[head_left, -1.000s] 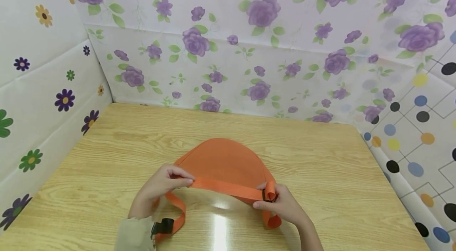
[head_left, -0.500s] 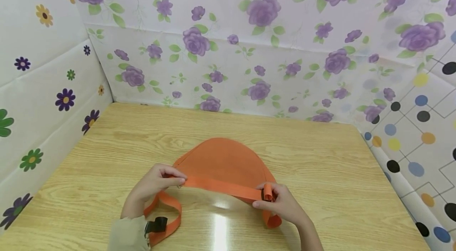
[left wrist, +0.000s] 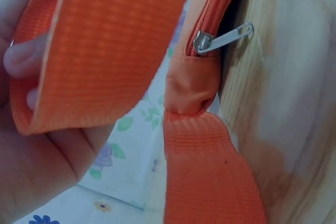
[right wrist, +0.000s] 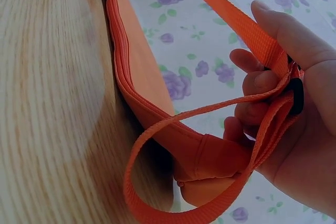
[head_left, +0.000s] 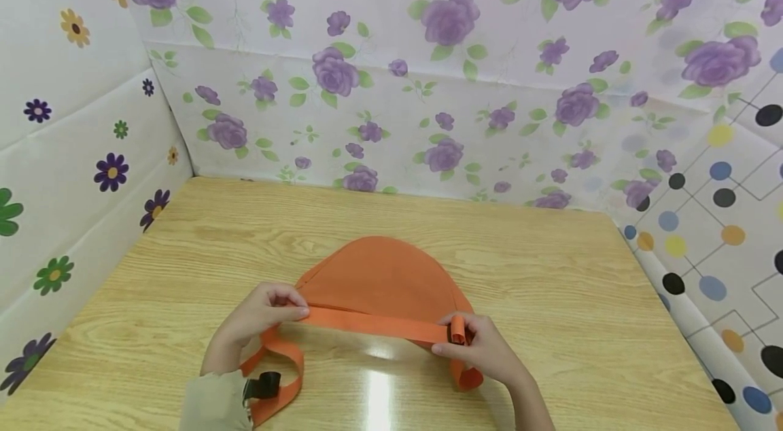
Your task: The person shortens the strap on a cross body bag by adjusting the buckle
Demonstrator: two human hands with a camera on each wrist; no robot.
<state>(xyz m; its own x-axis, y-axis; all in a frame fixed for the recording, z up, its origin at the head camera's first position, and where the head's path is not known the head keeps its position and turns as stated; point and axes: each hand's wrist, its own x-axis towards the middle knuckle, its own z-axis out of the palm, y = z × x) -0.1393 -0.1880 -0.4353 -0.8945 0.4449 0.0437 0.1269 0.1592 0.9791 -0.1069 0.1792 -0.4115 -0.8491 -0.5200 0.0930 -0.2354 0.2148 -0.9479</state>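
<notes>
An orange waist bag (head_left: 382, 271) with a rounded far edge lies on the table. Its orange strap (head_left: 367, 323) is stretched across the near side between both hands. At the left end, the left hand (head_left: 263, 315) pinches the strap between thumb and fingers. The right hand (head_left: 480, 346) grips the other end at a black strap adjuster (right wrist: 296, 95), where the webbing doubles back in a loop. Under the left wrist hangs more webbing with a black buckle (head_left: 266, 385). A silver zipper pull (left wrist: 226, 38) sits at the end of the bag's zipper in the left wrist view.
The wooden table (head_left: 550, 268) spreads around the bag, with a bright light reflection in front. Behind it stands a wall covering (head_left: 391, 111) with purple flowers. Patterned coverings also line the left side (head_left: 73, 166) and the right side (head_left: 728, 268).
The left hand has slid left along the strap, so a longer stretch shows between the hands. The buckle has shifted left with it. The right hand has hardly moved.
</notes>
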